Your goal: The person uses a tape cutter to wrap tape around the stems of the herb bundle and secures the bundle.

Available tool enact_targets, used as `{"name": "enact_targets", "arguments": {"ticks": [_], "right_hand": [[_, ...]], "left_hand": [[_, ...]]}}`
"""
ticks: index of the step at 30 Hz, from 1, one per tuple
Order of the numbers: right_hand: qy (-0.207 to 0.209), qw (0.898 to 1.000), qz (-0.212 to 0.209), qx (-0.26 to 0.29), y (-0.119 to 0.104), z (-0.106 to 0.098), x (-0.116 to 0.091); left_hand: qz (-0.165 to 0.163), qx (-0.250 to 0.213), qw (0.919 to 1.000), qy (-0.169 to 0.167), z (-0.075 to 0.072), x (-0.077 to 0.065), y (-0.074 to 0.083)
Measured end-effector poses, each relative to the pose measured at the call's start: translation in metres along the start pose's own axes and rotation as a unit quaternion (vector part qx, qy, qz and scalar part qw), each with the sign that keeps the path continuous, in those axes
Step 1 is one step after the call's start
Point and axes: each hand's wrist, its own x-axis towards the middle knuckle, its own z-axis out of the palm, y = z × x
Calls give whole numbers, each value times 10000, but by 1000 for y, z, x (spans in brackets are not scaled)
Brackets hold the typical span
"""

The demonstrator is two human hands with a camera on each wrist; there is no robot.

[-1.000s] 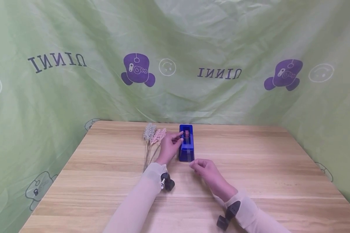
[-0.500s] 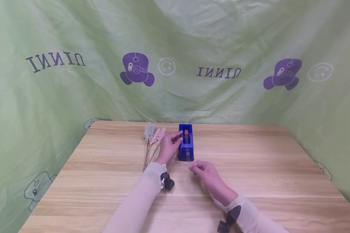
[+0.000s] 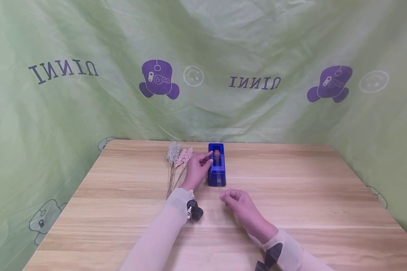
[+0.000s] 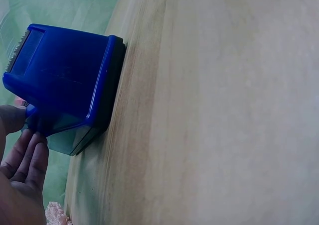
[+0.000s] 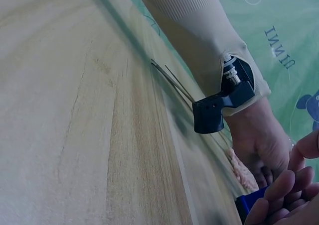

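Note:
A blue tape dispenser (image 3: 217, 180) stands on the table with a small roll in its slot; its toothed metal cutter (image 4: 18, 51) shows in the left wrist view. My left hand (image 3: 197, 170) holds the dispenser by its left side, thumb and fingers at the rim near the roll. In front of the dispenser, my right hand (image 3: 241, 206) has thumb and index finger pinched together. A faint clear strip of tape (image 3: 219, 178) runs down the dispenser's front towards those fingertips; its end is too faint to make out. The right wrist view shows the curled fingers (image 5: 280, 185) close up.
Left of the dispenser lie a grey flower sprig (image 3: 173, 153) and a pink flower sprig (image 3: 184, 156), stems towards me, partly behind my left wrist. The wooden table (image 3: 291, 180) meets a green printed curtain (image 3: 210, 113) at the back and sides.
My right hand has drawn slightly back towards me, away from the dispenser's front. The left hand keeps its hold, and the dispenser stays in place.

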Motion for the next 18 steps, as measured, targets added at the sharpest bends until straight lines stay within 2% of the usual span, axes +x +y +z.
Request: {"name": "enact_targets", "arguments": {"ticks": [18], "right_hand": [[-286, 9995, -98, 3, 2, 1, -11]], "left_hand": [[-34, -10, 10000, 1, 0, 0, 0]]}}
